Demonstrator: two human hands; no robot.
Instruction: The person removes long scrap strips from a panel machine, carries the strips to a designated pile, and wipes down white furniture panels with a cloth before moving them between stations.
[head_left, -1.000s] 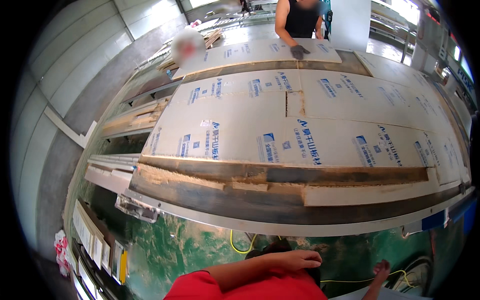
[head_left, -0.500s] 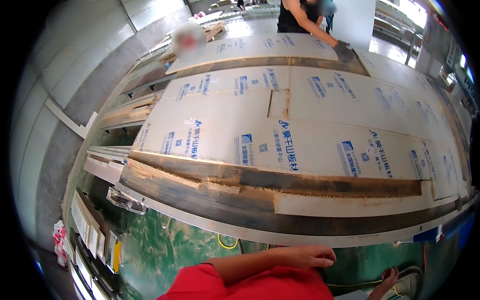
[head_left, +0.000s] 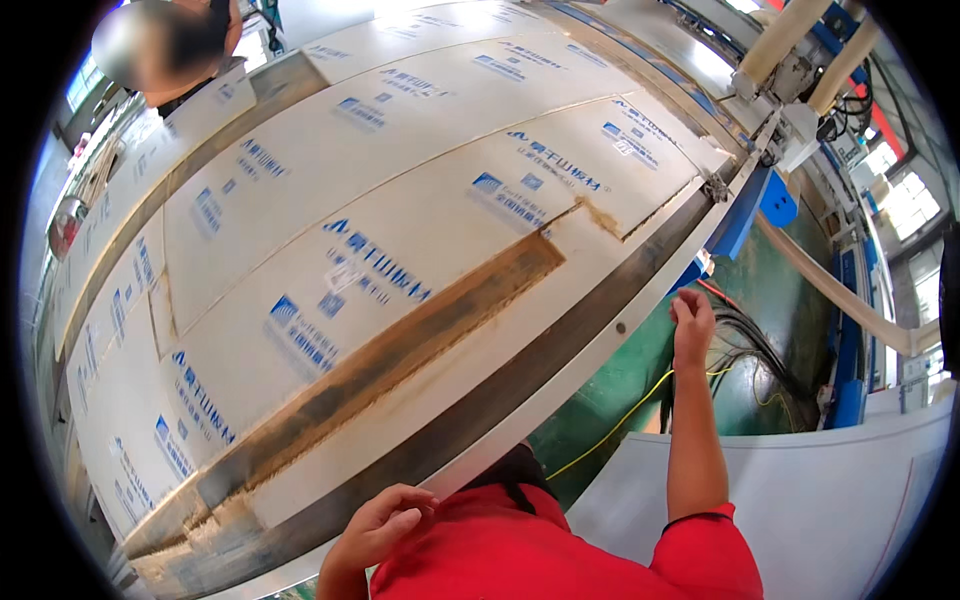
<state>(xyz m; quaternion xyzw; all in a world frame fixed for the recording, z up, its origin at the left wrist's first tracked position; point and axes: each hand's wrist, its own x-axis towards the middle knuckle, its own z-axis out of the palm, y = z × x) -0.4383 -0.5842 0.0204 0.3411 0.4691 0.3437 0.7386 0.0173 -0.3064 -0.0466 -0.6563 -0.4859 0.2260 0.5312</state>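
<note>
My left hand (head_left: 385, 520) is by the near metal edge (head_left: 480, 452) of a large table, fingers loosely bent and slightly apart, with nothing in it. Further right, my right hand (head_left: 692, 325) is raised over the floor beyond the table's edge. Its fingers are half curled and no object shows in them. On the table lie large pale panels (head_left: 420, 190) with blue print, cut along straight lines. A long brown slot (head_left: 400, 370) between panels bares the dusty bed. A narrow pale strip (head_left: 420, 425) lies between that slot and the table's edge.
Another person (head_left: 225, 30) stands across the table at the far left. A white board (head_left: 760, 500) is at my lower right. Black cables (head_left: 745, 340) and a yellow hose (head_left: 610, 425) run over the green floor. Machinery with thick beige ducts (head_left: 785, 45) rises at the right.
My view has swung to the right, bringing the table's right end, the machinery and the white board into sight. Both arms are now spread apart, with my right hand raised.
</note>
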